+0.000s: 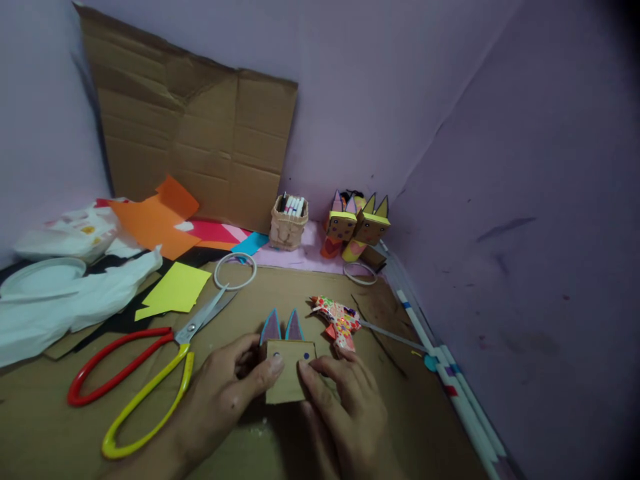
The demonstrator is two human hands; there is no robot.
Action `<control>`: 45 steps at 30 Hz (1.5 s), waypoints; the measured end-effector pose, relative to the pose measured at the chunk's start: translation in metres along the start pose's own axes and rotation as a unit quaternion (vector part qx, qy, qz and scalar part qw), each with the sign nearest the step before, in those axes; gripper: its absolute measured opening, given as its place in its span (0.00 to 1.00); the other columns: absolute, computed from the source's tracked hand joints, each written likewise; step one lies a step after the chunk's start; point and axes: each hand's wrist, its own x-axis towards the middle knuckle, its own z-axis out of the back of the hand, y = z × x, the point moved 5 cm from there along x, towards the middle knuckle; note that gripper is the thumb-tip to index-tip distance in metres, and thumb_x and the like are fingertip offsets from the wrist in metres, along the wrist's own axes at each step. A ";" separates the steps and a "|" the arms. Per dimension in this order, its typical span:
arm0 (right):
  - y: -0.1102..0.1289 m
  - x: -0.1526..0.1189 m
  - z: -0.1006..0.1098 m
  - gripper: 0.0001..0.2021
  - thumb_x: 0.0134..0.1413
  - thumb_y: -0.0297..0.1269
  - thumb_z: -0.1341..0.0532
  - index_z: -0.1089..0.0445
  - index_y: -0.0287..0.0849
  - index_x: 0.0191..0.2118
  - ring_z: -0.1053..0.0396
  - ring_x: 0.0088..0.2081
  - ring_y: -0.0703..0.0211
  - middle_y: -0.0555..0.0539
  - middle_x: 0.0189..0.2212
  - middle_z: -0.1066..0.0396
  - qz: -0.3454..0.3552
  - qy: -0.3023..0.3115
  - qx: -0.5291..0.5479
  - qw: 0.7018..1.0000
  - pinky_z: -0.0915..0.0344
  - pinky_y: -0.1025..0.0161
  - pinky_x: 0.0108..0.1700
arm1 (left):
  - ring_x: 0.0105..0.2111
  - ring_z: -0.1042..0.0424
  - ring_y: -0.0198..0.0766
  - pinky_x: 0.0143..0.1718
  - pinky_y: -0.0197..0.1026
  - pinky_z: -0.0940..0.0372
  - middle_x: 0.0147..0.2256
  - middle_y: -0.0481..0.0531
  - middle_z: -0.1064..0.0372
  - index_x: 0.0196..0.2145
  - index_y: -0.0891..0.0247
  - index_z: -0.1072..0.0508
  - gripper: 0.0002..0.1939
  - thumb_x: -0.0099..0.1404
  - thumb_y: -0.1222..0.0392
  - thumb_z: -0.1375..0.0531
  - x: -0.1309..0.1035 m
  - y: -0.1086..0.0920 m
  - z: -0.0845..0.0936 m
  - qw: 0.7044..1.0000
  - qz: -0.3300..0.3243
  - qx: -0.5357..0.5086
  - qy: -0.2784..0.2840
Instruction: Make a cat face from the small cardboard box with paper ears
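Observation:
A small square cardboard head (pixel 287 383) with two pointed purple ears edged in blue is held upright above the cardboard mat. Two dark round eyes show near its top edge. My left hand (pixel 225 387) grips its left side, the thumb on the front by the left eye. My right hand (pixel 345 400) closes on the right side, with thumb and finger near the right eye. Just behind my right hand lies a floral-patterned glue gun (pixel 340 321). Large scissors (pixel 187 333) with red and yellow handles lie partly open to the left.
Behind are a paper holder with markers (pixel 289 223), two finished cardboard figures (pixel 373 228), a tape ring (pixel 235 271) and a second ring (pixel 360 273). Yellow paper (pixel 176 288), orange paper (pixel 157 220) and white plastic (pixel 75 300) lie left. Rolled tubes (pixel 457 380) line the right wall.

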 end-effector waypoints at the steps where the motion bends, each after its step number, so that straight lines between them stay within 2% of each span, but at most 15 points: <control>1: 0.000 0.001 0.001 0.31 0.53 0.25 0.42 0.40 0.49 0.63 0.27 0.38 0.51 0.43 0.39 0.24 0.009 0.008 -0.002 1.000 0.37 0.46 0.51 | 0.38 0.27 0.45 0.40 0.40 0.34 0.36 0.49 0.24 0.41 0.60 0.26 0.18 0.60 0.45 0.39 -0.001 0.001 -0.001 1.000 0.004 -0.008 0.005; 5: 0.001 0.008 0.009 0.28 0.50 0.28 0.38 0.36 0.47 0.59 0.26 0.36 0.50 0.44 0.38 0.21 0.027 0.032 -0.020 0.999 0.39 0.45 0.52 | 0.38 0.26 0.45 0.43 0.41 0.34 0.35 0.50 0.23 0.40 0.62 0.25 0.18 0.60 0.46 0.38 -0.003 0.002 -0.002 1.000 0.015 -0.028 0.001; 9: 0.002 0.011 0.013 0.21 0.50 0.31 0.36 0.31 0.47 0.52 0.26 0.35 0.50 0.46 0.37 0.20 0.038 0.042 -0.033 0.998 0.45 0.44 0.58 | 0.38 0.25 0.46 0.40 0.40 0.32 0.36 0.51 0.22 0.41 0.62 0.25 0.19 0.59 0.46 0.38 -0.003 0.001 -0.001 0.999 0.022 -0.035 -0.005; 14: -0.001 0.010 0.013 0.20 0.51 0.30 0.36 0.31 0.50 0.51 0.26 0.35 0.50 0.47 0.37 0.19 0.007 0.033 -0.007 0.999 0.50 0.39 0.61 | 0.37 0.24 0.46 0.38 0.40 0.32 0.37 0.52 0.21 0.42 0.63 0.25 0.20 0.58 0.46 0.37 -0.003 0.001 -0.002 0.998 0.027 -0.048 -0.006; 18: -0.002 0.009 0.013 0.21 0.49 0.29 0.34 0.30 0.51 0.50 0.25 0.35 0.50 0.47 0.37 0.20 -0.017 0.015 0.038 0.999 0.47 0.38 0.59 | 0.38 0.24 0.47 0.38 0.41 0.31 0.38 0.54 0.21 0.42 0.63 0.25 0.21 0.57 0.46 0.37 -0.005 0.000 -0.002 0.998 0.021 -0.052 -0.020; 20: -0.005 0.010 0.015 0.19 0.48 0.28 0.33 0.28 0.51 0.47 0.26 0.36 0.51 0.47 0.37 0.21 -0.070 -0.013 0.099 0.992 0.43 0.41 0.57 | 0.38 0.24 0.48 0.38 0.42 0.31 0.39 0.54 0.21 0.42 0.63 0.25 0.21 0.58 0.44 0.39 -0.005 0.000 -0.002 0.999 0.018 -0.040 -0.021; 22: -0.013 0.008 0.014 0.15 0.49 0.30 0.33 0.25 0.51 0.44 0.26 0.38 0.51 0.46 0.37 0.23 -0.168 -0.035 0.205 0.964 0.35 0.47 0.50 | 0.38 0.24 0.48 0.38 0.42 0.31 0.40 0.55 0.21 0.43 0.63 0.25 0.23 0.59 0.43 0.40 -0.004 0.000 -0.001 0.999 0.019 -0.022 -0.014; 23: -0.018 0.006 0.011 0.12 0.50 0.33 0.33 0.23 0.51 0.42 0.27 0.39 0.52 0.46 0.37 0.24 -0.227 -0.034 0.268 0.936 0.33 0.51 0.46 | 0.39 0.24 0.48 0.38 0.42 0.31 0.41 0.55 0.21 0.44 0.63 0.25 0.23 0.59 0.42 0.40 -0.003 0.001 -0.001 1.000 0.019 -0.015 -0.009; 25: -0.025 -0.001 0.002 0.08 0.51 0.38 0.33 0.21 0.50 0.39 0.28 0.40 0.52 0.45 0.37 0.25 -0.341 -0.022 0.390 0.855 0.32 0.57 0.42 | 0.40 0.24 0.48 0.40 0.41 0.30 0.42 0.55 0.21 0.46 0.63 0.26 0.24 0.60 0.42 0.40 -0.002 0.002 -0.001 1.000 0.018 -0.013 -0.002; 27: -0.031 -0.009 -0.007 0.09 0.49 0.43 0.31 0.21 0.48 0.37 0.29 0.39 0.55 0.46 0.36 0.25 -0.432 -0.017 0.484 0.761 0.32 0.60 0.41 | 0.41 0.24 0.48 0.40 0.41 0.30 0.43 0.54 0.21 0.47 0.62 0.25 0.25 0.60 0.41 0.40 -0.002 0.003 0.000 1.000 0.021 -0.018 -0.005; 30: -0.034 -0.017 -0.016 0.14 0.43 0.44 0.28 0.21 0.46 0.37 0.32 0.32 0.61 0.48 0.31 0.26 -0.504 -0.036 0.565 0.653 0.35 0.65 0.37 | 0.41 0.24 0.48 0.41 0.40 0.30 0.42 0.53 0.21 0.47 0.61 0.25 0.24 0.59 0.42 0.39 -0.003 0.004 0.000 1.000 0.024 -0.017 -0.005; 33: -0.033 -0.018 -0.019 0.15 0.38 0.43 0.25 0.20 0.43 0.34 0.36 0.27 0.67 0.50 0.29 0.27 -0.530 -0.053 0.606 0.591 0.39 0.69 0.30 | 0.41 0.24 0.49 0.42 0.41 0.29 0.42 0.54 0.21 0.47 0.61 0.25 0.24 0.59 0.42 0.39 -0.003 0.006 -0.001 1.000 0.025 -0.008 0.001; 36: -0.031 -0.017 -0.022 0.14 0.37 0.42 0.25 0.20 0.42 0.32 0.38 0.25 0.67 0.49 0.28 0.27 -0.542 -0.061 0.623 0.560 0.40 0.70 0.27 | 0.41 0.24 0.50 0.40 0.42 0.28 0.42 0.53 0.21 0.45 0.59 0.24 0.23 0.57 0.43 0.39 -0.003 0.007 0.002 0.999 0.034 0.007 -0.018; 39: -0.030 -0.017 -0.023 0.13 0.36 0.41 0.25 0.21 0.41 0.31 0.39 0.24 0.67 0.49 0.27 0.28 -0.539 -0.085 0.622 0.561 0.42 0.69 0.25 | 0.43 0.24 0.52 0.40 0.42 0.28 0.42 0.52 0.21 0.44 0.58 0.24 0.22 0.54 0.45 0.36 -0.002 0.006 0.003 0.999 0.041 0.013 -0.029; 45: -0.030 -0.016 -0.023 0.13 0.34 0.42 0.24 0.21 0.41 0.28 0.41 0.23 0.68 0.51 0.24 0.30 -0.539 -0.084 0.620 0.564 0.44 0.69 0.25 | 0.44 0.24 0.55 0.40 0.45 0.27 0.41 0.52 0.21 0.43 0.55 0.23 0.26 0.55 0.36 0.41 -0.003 0.000 0.002 0.999 0.029 0.041 -0.019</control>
